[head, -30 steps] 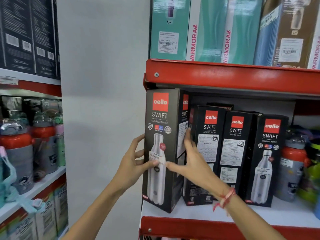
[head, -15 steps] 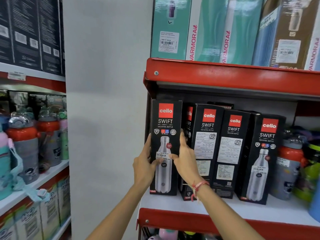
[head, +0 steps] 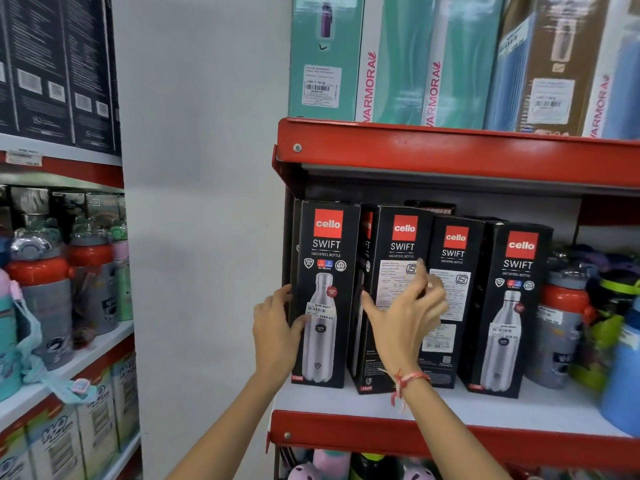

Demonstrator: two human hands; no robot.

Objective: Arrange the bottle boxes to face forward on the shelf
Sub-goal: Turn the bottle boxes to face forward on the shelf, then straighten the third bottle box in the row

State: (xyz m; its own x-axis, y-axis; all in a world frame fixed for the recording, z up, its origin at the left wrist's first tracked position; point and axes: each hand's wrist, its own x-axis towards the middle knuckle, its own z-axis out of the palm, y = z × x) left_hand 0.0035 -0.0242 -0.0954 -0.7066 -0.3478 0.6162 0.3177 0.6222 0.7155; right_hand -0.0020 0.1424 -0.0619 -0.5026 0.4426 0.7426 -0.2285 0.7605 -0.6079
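Several black Cello Swift bottle boxes stand in a row on the white shelf [head: 433,408]. The leftmost box [head: 325,292] stands upright with its bottle picture to the front. My left hand [head: 277,327] grips its left edge, thumb on the front face. The second box [head: 394,258] and third box [head: 453,268] show their text label sides. The fourth box [head: 512,306] shows its bottle picture. My right hand [head: 405,317] hovers with spread fingers in front of the second and third boxes, holding nothing; it is motion-blurred.
Loose red-capped bottles [head: 561,323] crowd the shelf right of the boxes. A red shelf lip [head: 450,157] runs close above the box tops, with teal Varmora boxes [head: 391,60] on it. A white wall [head: 204,202] lies left; another rack of bottles [head: 45,289] stands beyond it.
The leftmost box has been set upright on the shelf, facing front. My right hand has let go of it and moved right, in front of the second and third boxes.
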